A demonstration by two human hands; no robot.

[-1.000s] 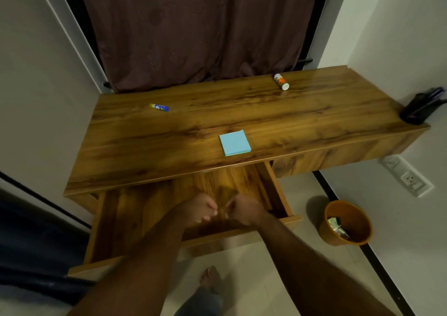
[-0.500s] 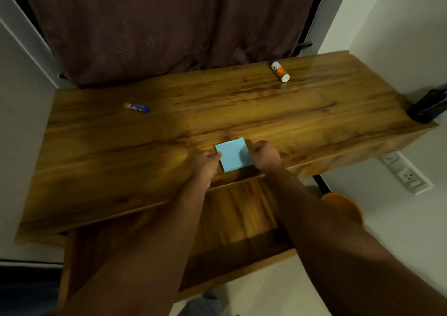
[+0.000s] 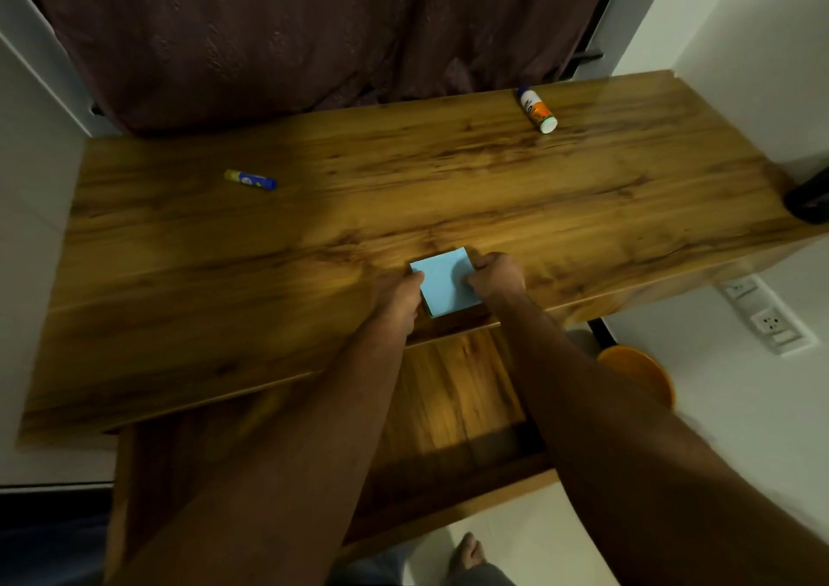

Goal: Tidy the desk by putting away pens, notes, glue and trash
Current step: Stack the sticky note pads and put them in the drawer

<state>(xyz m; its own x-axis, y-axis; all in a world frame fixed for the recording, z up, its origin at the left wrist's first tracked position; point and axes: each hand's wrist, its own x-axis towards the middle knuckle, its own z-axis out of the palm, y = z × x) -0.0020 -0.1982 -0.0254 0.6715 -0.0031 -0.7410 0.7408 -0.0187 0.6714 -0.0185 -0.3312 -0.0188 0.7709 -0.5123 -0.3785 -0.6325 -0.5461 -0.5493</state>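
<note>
Dark curtain [image 3: 291, 34] hangs behind the wooden desk [image 3: 448, 191], whose drawer [image 3: 453, 406] stands open at 6 o'clock. At the near edge lies the blue note pad [image 3: 442, 283], pinched on its sides by the left hand [image 3: 397, 301] and right hand [image 3: 495, 278]. 2 glue sticks lie apart: blue glue stick [image 3: 250, 179] at 10 o'clock, orange glue stick [image 3: 537, 111] at 1 o'clock

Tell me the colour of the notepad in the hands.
Light blue notepad, seen in the head view.

Desk [image 3: 448, 191] glossy wood-grain, drawer [image 3: 453, 410] same; note pad [image 3: 446, 287] matt blue paper; curtain [image 3: 291, 25] dull cloth; glue sticks [image 3: 537, 110] probably plastic.
</note>
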